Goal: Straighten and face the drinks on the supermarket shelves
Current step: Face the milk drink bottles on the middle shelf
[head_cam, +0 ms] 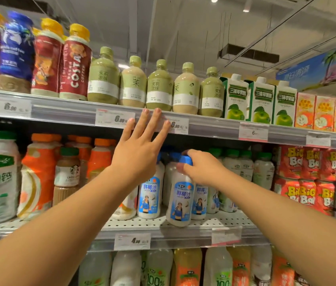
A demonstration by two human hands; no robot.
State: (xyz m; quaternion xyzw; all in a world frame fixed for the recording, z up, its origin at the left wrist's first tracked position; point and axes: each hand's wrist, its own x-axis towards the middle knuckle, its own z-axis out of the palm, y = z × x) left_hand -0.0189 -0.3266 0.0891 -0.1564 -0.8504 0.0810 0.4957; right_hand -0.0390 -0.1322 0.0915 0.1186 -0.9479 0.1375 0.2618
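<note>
Fingers of the right hand (pixel 201 169) clamped the blue cap of a white coconut-milk bottle (pixel 180 201); the left hand (pixel 137 150) spread flat, empty, before the grey shelf edge (pixel 64 113).

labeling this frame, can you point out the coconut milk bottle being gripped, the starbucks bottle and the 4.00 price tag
coconut milk bottle (pixel 180 200): head view, on its front label
starbucks bottle (pixel 67 174): head view, on its pale label
4.00 price tag (pixel 132 241): head view, middle of the tag on the shelf rail

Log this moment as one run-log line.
right hand: grips blue cap of coconut milk bottle at shelf front | left hand: open, fingers spread, holding nothing, raised before shelf edge | label: facing out
</note>
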